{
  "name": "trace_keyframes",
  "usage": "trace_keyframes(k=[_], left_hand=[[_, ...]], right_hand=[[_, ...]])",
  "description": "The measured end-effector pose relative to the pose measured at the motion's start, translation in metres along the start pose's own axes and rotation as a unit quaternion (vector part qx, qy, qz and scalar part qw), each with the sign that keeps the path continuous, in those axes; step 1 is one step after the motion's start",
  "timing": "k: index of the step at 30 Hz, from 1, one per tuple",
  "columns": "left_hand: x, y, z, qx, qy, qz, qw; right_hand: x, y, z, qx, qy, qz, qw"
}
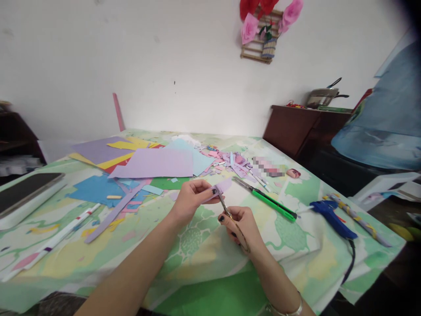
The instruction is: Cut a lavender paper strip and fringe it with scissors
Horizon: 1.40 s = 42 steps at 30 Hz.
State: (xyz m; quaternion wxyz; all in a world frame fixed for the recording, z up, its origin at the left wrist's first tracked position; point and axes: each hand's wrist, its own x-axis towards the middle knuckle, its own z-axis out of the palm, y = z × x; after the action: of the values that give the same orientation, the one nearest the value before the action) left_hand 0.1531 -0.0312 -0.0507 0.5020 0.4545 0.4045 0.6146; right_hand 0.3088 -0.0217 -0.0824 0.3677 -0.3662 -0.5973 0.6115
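Above the green-and-yellow patterned tablecloth [197, 272]: a pair of metal scissors with gold-toned loop handles [224, 206] is held in the air between two bare hands.
Scissors' direction: the tips point away from the person and to the left; the long axis runs aslant, from the loops at lower right to the blades at upper left.
Right hand [245, 226]: fingers closed around the loops, with the thumb on the near side; the hand hides part of the handles.
Left hand [192, 199]: thumb and fingers pinch a small lilac paper piece [225, 185], which sticks out to the right past the thumb.
Blades: they meet the paper just beside the left thumbtip; whether they are fully closed cannot be told.
Right of the fingers: a green utility knife with a metal blade [274, 204] lies near, aslant; farther out are a blue glue gun [333, 219] and a purple-and-yellow wrapped stick [362, 221].
Beyond the fingers: a large lilac paper sheet [158, 163] and a heap of pink and purple paper scraps [235, 163].
Left of the fingers: a long curved purple paper strip [115, 213] crosses the blue paper pieces [94, 191].
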Motion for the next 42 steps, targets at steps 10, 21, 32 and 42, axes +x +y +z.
trace_keyframes(k=[10, 21, 32, 42], left_hand=[[-0.001, 0.0012, 0.0007, 0.004, -0.005, -0.001, 1.0], [-0.0004, -0.0014, -0.0003, 0.0, -0.006, 0.0, 1.0], [-0.0002, -0.0009, -0.0008, 0.0, -0.007, -0.002, 1.0], [0.0007, -0.0016, -0.0015, -0.003, -0.011, 0.0, 1.0]], right_hand=[[0.0006, 0.0054, -0.0042, 0.024, -0.031, -0.028, 0.999], [0.0016, 0.0005, 0.0002, 0.01, 0.003, 0.01, 1.0], [0.0022, 0.0012, 0.0004, 0.007, 0.01, 0.003, 1.0], [0.002, 0.0075, -0.0022, 0.025, -0.027, -0.032, 0.999]])
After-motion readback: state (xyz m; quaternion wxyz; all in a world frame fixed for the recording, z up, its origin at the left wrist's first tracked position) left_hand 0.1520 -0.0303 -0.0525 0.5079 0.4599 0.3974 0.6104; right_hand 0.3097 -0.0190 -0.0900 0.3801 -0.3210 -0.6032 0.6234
